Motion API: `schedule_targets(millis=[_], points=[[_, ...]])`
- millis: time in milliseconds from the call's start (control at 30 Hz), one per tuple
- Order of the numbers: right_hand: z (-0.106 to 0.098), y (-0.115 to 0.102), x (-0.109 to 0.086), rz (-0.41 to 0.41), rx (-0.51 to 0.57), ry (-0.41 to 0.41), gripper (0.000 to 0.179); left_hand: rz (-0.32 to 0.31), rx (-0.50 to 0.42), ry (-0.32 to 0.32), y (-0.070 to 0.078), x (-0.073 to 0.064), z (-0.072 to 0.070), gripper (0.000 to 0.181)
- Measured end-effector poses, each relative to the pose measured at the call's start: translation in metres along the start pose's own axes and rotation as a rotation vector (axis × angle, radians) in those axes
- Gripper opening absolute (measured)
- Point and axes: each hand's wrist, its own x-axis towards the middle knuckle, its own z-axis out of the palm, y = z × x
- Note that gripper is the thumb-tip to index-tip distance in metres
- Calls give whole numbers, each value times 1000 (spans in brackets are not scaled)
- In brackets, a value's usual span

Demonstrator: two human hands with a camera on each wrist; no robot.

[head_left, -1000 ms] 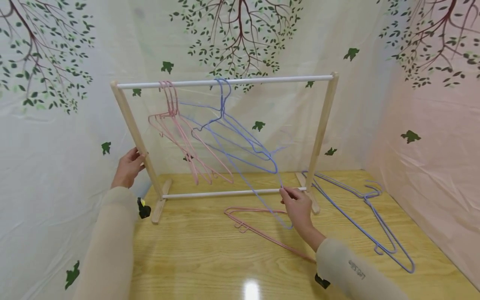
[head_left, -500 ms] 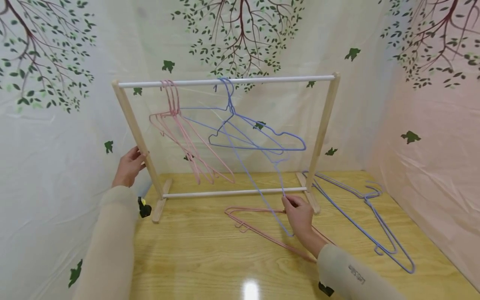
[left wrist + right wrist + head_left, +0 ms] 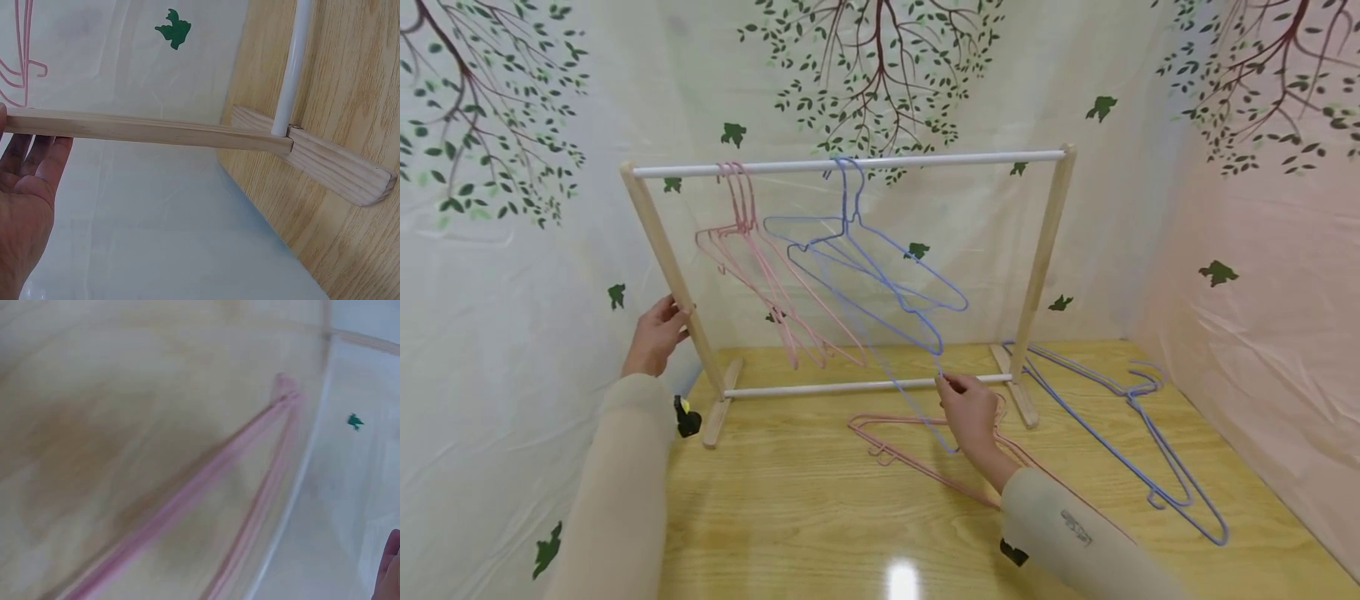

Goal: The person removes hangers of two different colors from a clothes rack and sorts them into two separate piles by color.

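Observation:
My right hand [image 3: 972, 417] pinches a thin blue clothes hanger [image 3: 953, 450], which slants below the blue hangers [image 3: 844, 192] hooked on the rack's top rail. Those overlap its upper part in the head view. In the right wrist view only a sliver of the right hand [image 3: 389, 572] shows at the edge. My left hand [image 3: 657, 333] holds the rack's left wooden post [image 3: 658, 237] about halfway up. From the left wrist, its fingers lie under the post [image 3: 156, 129]. Several pink hangers [image 3: 742, 223] hang left of the blue ones.
Pink hangers [image 3: 940, 479] lie on the wooden table [image 3: 775, 517] beneath my right forearm. Blue hangers [image 3: 1133, 391] lie to the right, beside the rack's right foot [image 3: 1024, 407]. A white lower bar [image 3: 812, 389] joins the posts. Leaf-patterned fabric walls surround the table.
My right hand first dips slightly, then moves left with the held blue hanger. The hung blue hangers swing and turn on the rail. My left hand stays on the post.

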Motion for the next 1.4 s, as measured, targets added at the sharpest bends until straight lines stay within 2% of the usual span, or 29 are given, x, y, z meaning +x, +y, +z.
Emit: schedule_targets(millis=[200, 433, 567, 667, 767, 800, 900, 1000, 1067, 1200, 1400], points=[[20, -22, 13, 96, 166, 5, 17, 7, 10, 7, 1, -2, -1, 56], [41, -35, 26, 149, 184, -5, 14, -1, -9, 16, 1, -4, -1, 56], [51, -40, 32, 215, 198, 2, 13, -2, -7, 20, 1, -5, -1, 55], [59, -50, 33, 289, 277, 4, 17, -5, -13, 19, 1, -7, -1, 55], [67, -61, 29, 324, 368, -23, 22, -3, -27, 15, 1, -9, -2, 54], [69, -63, 27, 320, 380, -36, 23, 1, -38, 15, 1, -9, -2, 54], [73, -63, 22, 253, 292, -66, 22, 14, -60, 12, 0, -10, -1, 53], [71, -52, 19, 191, 162, -61, 20, 21, -53, 15, -1, -11, 1, 53], [65, -39, 18, 151, 113, -49, 17, 22, -31, 16, -1, -11, 2, 53], [45, -11, 18, 51, 77, -21, 12, 29, -13, 19, 0, -11, 3, 53], [-1, 15, 18, -95, -82, -16, 13, 35, -18, 16, 0, -14, 1, 53]])
